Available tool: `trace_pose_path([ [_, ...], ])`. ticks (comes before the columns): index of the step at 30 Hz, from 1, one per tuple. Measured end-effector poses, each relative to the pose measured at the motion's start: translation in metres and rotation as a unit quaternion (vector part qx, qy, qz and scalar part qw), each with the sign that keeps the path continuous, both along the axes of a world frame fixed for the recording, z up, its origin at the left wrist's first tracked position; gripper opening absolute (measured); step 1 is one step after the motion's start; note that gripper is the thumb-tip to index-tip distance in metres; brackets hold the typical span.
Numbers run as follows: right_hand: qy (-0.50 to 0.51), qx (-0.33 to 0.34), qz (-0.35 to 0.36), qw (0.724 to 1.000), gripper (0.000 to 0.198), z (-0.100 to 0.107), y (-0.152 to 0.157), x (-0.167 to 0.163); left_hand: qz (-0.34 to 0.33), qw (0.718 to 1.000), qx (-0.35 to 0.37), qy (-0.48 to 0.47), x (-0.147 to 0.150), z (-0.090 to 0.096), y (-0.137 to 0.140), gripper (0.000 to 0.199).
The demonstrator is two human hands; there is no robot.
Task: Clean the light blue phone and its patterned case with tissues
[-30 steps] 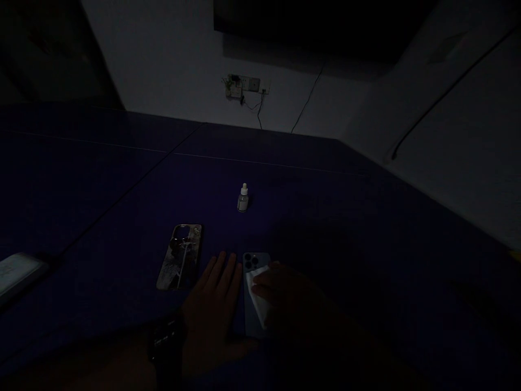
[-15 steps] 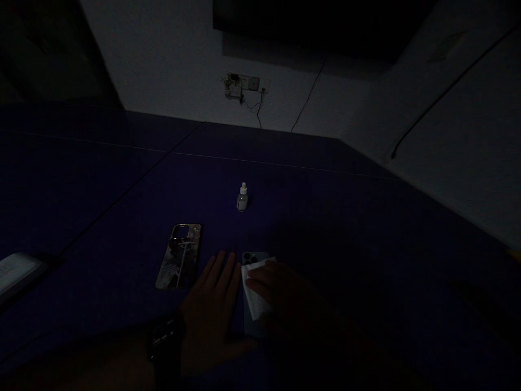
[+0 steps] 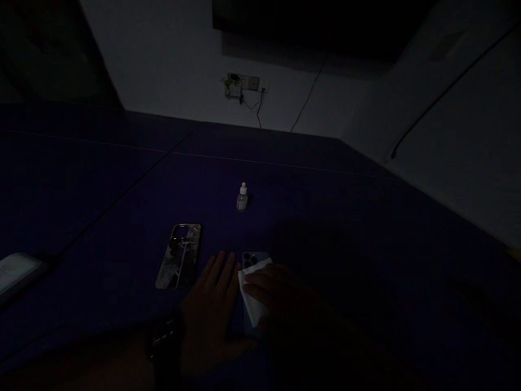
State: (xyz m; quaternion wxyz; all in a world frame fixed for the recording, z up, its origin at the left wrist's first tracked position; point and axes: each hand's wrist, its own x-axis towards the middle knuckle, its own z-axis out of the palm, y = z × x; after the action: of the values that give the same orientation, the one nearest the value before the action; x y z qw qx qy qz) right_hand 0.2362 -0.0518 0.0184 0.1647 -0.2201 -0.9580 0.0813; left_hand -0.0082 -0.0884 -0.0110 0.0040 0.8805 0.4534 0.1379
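Observation:
A smartphone [image 3: 249, 321] lies back up on the dark blue table, its camera lenses at the far end. My right hand [image 3: 277, 290] presses a folded white tissue [image 3: 254, 307] against the phone's back, hiding much of it. Flat on the table along the phone's left edge rests my left hand [image 3: 214, 304], fingers stretched out and thumb by the phone's near end; a dark watch is on that wrist. Left of this hand lies a patterned phone case [image 3: 179, 260]. Beyond the phone stands a small dropper bottle [image 3: 242, 201] with a white cap.
At the far left edge sits a white pack-like object [image 3: 18, 271], too dim to name. Wall sockets [image 3: 248, 83] with plugs and cords are above the table's far edge. A large dark screen [image 3: 317, 27] hangs higher up. The room is very dark.
My right hand has slid the tissue slightly left and toward me over the phone's back. My left hand, the case and the bottle have stayed put.

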Motion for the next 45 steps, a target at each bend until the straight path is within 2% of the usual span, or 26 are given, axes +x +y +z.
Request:
trace_pose_path([
  [6,-0.017,-0.007,-0.009,1.000,0.043,0.003,0.002,0.007,0.018,1.000,-0.018,0.007,0.001,0.003,-0.001,0.121],
  [10,-0.018,0.005,-0.035,0.999,0.047,-0.001,0.005,0.006,0.015,1.000,-0.006,0.002,0.001,0.000,-0.002,0.121],
  [14,-0.009,0.008,0.007,1.000,0.052,0.006,0.002,-0.003,0.004,1.000,0.000,0.001,0.001,0.000,-0.002,0.115],
  [18,-0.012,-0.016,0.035,0.999,0.046,0.013,0.001,-0.003,0.009,1.000,0.008,0.004,0.002,0.002,-0.002,0.117],
  [23,-0.009,0.007,-0.015,1.000,0.035,0.003,0.005,0.006,0.015,1.000,0.007,0.006,0.001,0.001,-0.001,0.121],
  [26,-0.011,0.019,-0.023,0.999,0.042,0.000,0.004,0.002,0.012,1.000,-0.003,0.008,0.001,-0.001,-0.001,0.120],
  [31,-0.027,0.005,0.015,1.000,0.050,0.006,-0.001,-0.006,0.015,1.000,0.002,0.001,0.001,-0.001,-0.002,0.117],
  [34,-0.010,0.003,0.040,0.999,0.042,0.005,0.001,-0.002,0.019,1.000,-0.001,0.009,0.002,0.002,-0.002,0.119],
  [38,0.000,0.013,-0.010,1.000,0.030,0.000,0.005,0.003,0.019,1.000,-0.011,0.018,0.002,0.004,-0.002,0.118],
  [41,-0.009,0.019,-0.035,0.999,0.036,0.002,0.005,0.000,0.017,1.000,-0.003,0.006,0.002,0.002,-0.002,0.118],
  [45,-0.033,0.012,0.027,0.999,0.047,0.008,0.003,-0.005,0.006,1.000,-0.007,0.001,0.001,0.000,-0.001,0.113],
])
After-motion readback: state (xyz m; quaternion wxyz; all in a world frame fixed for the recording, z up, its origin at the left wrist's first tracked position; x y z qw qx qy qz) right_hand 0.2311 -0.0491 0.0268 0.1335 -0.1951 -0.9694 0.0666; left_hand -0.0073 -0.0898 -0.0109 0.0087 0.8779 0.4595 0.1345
